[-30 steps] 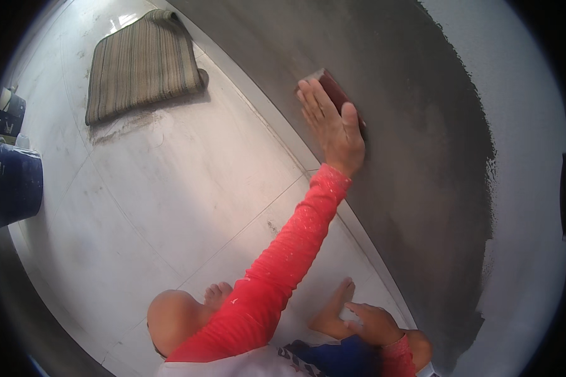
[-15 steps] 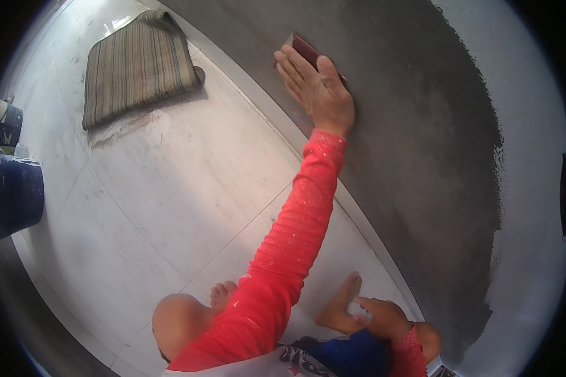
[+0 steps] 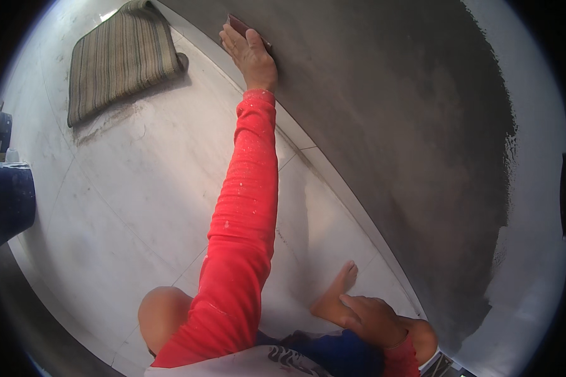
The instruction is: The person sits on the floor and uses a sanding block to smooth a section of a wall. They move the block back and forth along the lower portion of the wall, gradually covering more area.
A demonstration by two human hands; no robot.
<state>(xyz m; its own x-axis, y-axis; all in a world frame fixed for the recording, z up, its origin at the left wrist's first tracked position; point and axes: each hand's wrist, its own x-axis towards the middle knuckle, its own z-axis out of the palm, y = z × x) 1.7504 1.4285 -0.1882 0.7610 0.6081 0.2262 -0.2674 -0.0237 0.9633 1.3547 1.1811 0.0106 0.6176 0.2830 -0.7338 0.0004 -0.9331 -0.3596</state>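
Note:
My left hand (image 3: 253, 61) is at the far end of my outstretched arm, pressing a dark red-brown piece of sandpaper (image 3: 239, 24) against a dark grey wall surface (image 3: 396, 132). Its fingers lie along the sandpaper, with the thumb on the right side; the face against the wall is hidden. The spot is low on the wall, just above a pale skirting strip (image 3: 311, 154). My right hand (image 3: 376, 322) hangs loosely by my right knee, holding nothing that I can see, its fingers partly extended.
A folded striped mat (image 3: 122, 63) lies on the pale tiled floor (image 3: 138, 195) at the far left. Dark blue buckets (image 3: 9, 198) stand at the left edge. To the right, the dark area ends raggedly against a lighter grey coat (image 3: 534, 207).
My left hand and the sandpaper have moved up and left along the wall, toward the mat's side. The view has shifted slightly. My right hand stays by the knee.

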